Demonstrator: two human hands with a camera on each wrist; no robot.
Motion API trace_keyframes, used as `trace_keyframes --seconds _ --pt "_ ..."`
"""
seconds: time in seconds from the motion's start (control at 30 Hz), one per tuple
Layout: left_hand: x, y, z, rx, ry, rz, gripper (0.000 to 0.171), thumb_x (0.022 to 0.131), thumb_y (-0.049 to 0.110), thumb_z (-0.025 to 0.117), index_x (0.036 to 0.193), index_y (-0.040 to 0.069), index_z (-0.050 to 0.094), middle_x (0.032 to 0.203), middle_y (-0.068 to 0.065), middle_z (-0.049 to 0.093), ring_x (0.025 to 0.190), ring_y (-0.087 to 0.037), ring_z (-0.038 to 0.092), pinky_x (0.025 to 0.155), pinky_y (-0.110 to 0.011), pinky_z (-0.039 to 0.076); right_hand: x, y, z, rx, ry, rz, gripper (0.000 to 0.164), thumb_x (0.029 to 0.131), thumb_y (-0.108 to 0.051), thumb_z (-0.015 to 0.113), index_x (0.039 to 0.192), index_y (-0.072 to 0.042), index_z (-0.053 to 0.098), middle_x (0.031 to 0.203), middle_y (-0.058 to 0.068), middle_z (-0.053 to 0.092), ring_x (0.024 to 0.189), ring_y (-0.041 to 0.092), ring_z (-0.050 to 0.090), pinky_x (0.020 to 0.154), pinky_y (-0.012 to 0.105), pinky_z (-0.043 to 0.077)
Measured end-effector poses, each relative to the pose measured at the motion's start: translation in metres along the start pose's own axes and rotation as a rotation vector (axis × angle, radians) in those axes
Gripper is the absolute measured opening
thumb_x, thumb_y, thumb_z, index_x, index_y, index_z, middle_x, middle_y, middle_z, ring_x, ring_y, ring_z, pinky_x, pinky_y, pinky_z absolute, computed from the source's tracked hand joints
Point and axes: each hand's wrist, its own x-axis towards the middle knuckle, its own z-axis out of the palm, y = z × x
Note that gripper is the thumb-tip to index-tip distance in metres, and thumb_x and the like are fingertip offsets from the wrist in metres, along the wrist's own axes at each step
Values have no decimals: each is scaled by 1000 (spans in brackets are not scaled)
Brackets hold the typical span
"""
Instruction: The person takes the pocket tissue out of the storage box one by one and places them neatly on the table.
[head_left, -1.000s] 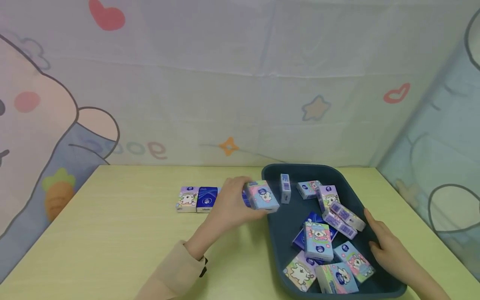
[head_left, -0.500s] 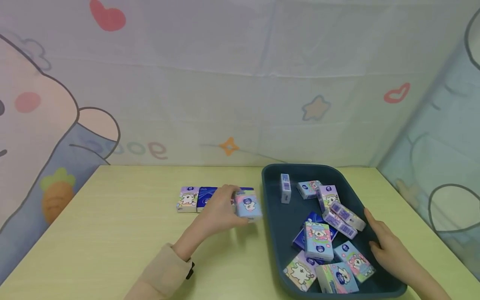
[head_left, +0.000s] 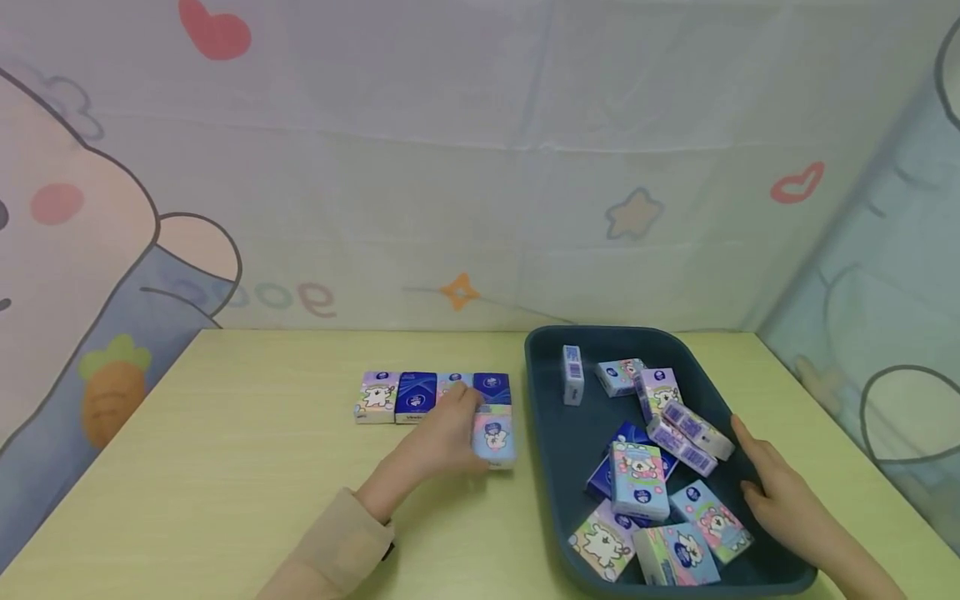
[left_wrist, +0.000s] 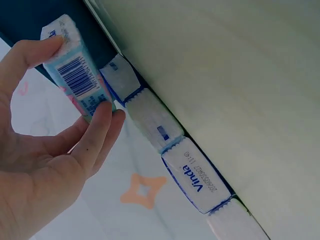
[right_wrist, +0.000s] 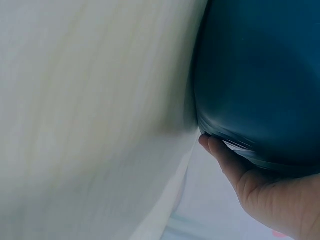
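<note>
My left hand (head_left: 446, 437) pinches a light-blue pocket tissue pack (head_left: 494, 439) between thumb and fingers, just in front of the right end of a row of packs. In the left wrist view, this tissue pack's barcode side (left_wrist: 79, 75) shows, tilted beside the row. The row runs from a purple-and-white pack (head_left: 376, 397) through a dark blue pack (head_left: 416, 396) and a light-blue one to a second dark blue pack (head_left: 492, 386); my fingers partly cover the light-blue one. My right hand (head_left: 783, 500) holds the right side of a dark teal tray (head_left: 551, 467), thumb over its rim.
Inside the tray lie several tissue packs, some heaped, including a pink-and-blue pack (head_left: 639, 479) on top and a small pack standing (head_left: 573, 375) at the back left. The yellow table (head_left: 225, 467) meets a printed cloth backdrop (head_left: 375, 208) behind.
My left hand has carried the light-blue tissue pack left from over the tray's edge, then lowered it toward the front of the row's right end. The right hand stays on the tray.
</note>
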Motion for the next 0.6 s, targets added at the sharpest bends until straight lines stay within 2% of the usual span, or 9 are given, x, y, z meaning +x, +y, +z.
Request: trace_keyframes --seconds 0.27,0.47,0.6 --pt "0 7 1 119 -40 -5 84 58 17 90 127 -9 50 116 -17 54 101 -26 54 96 -39 51 1 -1 -2 2 -37 23 85 81 15 53 152 4 7 126 38 42 115 58 44 89 70 39" --pt "0 10 2 161 -45 -12 85 59 18 90 128 -10 49 125 -21 52 113 -32 54 103 -42 47 2 -1 -3 14 -54 31 85 81 15 53 152 4 6 126 39 41 115 58 43 90 71 39" --pt "0 12 3 187 -53 -38 87 60 19 90 131 -9 48 130 -22 50 118 -34 53 104 -44 46 0 0 -1 9 -12 -2 87 79 17 54 152 3 9 124 37 44 112 57 46 87 70 41"
